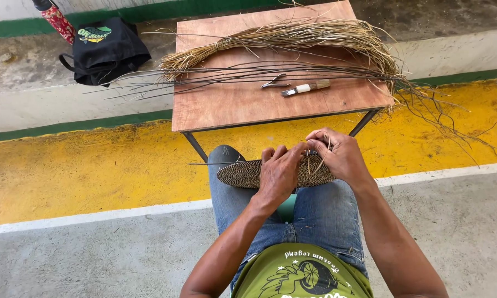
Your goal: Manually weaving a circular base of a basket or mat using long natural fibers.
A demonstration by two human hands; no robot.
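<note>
Green shirt (301, 273) and blue jeans (320, 212) fill the bottom of the view, and on the knees rests a flat, oval woven mat (243, 174), dark and tightly coiled. Both hands work its far rim. The left hand (278, 171) lies over the middle of the mat, its grip closed on the weave to pin it down. The right hand (336, 154) has its grip pinched together on a thin pale strand (321, 160) at the rim.

To do this well, I'd say the strand should stay taut and be drawn snug against the last coil, with the left thumb holding that coil flat so it cannot lift.

Just beyond the knees stands a low wooden tabletop (232, 105), its near edge close to the hands. On it lie a bundle of pale straw (292, 36), dark thin reeds (232, 74), small pliers (275, 81) and a knife (306, 88). Long fibres trail off the right edge. A black bag (105, 49) sits well apart on the left. Open floor lies to either side for the elbows.
</note>
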